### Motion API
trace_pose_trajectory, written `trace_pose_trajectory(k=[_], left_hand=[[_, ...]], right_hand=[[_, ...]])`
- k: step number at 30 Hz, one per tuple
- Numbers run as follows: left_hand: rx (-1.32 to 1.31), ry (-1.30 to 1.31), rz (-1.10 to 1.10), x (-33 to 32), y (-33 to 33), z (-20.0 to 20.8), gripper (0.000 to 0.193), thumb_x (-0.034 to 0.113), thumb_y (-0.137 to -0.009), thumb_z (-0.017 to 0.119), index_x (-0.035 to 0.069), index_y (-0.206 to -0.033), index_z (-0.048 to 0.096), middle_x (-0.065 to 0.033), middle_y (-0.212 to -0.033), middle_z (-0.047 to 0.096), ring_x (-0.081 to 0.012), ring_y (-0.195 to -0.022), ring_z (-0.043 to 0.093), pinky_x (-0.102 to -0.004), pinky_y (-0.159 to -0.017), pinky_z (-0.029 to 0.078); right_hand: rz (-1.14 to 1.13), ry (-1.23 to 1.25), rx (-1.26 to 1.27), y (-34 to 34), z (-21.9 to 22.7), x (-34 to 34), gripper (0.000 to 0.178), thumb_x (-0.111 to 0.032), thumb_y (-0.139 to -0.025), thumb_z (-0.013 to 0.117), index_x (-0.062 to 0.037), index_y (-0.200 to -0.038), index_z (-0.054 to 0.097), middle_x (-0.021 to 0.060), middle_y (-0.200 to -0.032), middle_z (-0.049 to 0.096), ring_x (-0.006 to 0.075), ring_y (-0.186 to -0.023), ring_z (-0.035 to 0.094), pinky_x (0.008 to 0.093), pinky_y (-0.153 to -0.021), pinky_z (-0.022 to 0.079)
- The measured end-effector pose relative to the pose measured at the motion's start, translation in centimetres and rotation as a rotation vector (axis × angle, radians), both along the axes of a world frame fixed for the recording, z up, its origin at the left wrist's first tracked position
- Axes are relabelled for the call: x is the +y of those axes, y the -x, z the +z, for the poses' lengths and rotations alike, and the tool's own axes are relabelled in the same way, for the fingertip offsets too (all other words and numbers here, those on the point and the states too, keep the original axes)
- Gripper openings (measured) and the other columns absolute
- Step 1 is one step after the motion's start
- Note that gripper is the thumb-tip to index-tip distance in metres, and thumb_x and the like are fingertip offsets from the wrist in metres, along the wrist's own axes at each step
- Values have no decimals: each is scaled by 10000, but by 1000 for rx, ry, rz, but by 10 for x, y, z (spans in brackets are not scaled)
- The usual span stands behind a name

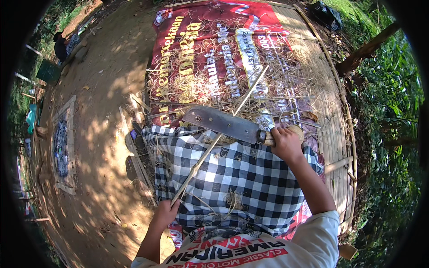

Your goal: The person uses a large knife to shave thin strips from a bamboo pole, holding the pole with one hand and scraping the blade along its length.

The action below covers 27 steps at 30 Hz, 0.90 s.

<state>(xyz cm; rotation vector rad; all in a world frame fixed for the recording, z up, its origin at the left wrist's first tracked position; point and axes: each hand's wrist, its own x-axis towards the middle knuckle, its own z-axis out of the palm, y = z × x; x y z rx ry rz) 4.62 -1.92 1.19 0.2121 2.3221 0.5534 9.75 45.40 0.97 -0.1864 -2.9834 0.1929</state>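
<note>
My right hand (287, 142) is closed around the wooden handle of a machete (223, 123), whose broad dark blade points left across my lap. Under the blade runs a long, thin bamboo strip (196, 166), slanting from lower left to upper right. Its near end is in the closed fingers of my left hand (166, 213). Blade and strip cross above the black-and-white checked cloth (241, 178) spread over my legs. Curly shavings lie on the cloth, and many more shavings (192, 87) are heaped beyond it.
A red printed banner (214, 11) covers part of a bamboo-slat platform (333, 120). Thin sticks (134, 154) lie at its left edge, beside bare earth. At far left are a framed pit (60, 143), a green bin (48, 71) and a person (60, 47). Dense plants grow on the right.
</note>
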Motion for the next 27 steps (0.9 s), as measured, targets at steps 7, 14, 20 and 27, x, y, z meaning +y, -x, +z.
trace_pose_trajectory(k=[7,14,20,27], left_hand=[[25,-67,23,-6,-3,-14,461,335,-941,557,-63,-711,588,-249,-555,515,-460,-573,561,-469,-509,403],[72,-91,-41,4,2,2,421,307,-940,560,-57,-728,579,-249,-560,504,-453,-567,554,-463,-496,397],[144,-104,-43,1,-1,-10,377,271,-920,584,-56,-733,583,-276,-608,515,-478,-621,546,-474,-504,393],[97,-134,-50,-6,0,-19,354,248,-909,583,-59,-732,582,-287,-635,525,-491,-652,549,-477,-523,404]], right_hand=[[171,47,61,14,5,-53,159,-98,-693,617,-78,-822,525,64,-730,602,234,-706,642,346,-680,508],[32,-47,63,22,-3,15,163,-95,-688,613,-71,-835,548,98,-757,631,270,-741,654,372,-667,516],[-16,26,5,18,7,-8,270,-109,-636,651,-55,-884,560,120,-778,636,292,-711,659,376,-664,529],[141,71,-6,19,6,-49,233,-116,-675,642,-55,-876,541,102,-773,622,275,-715,655,380,-666,531]])
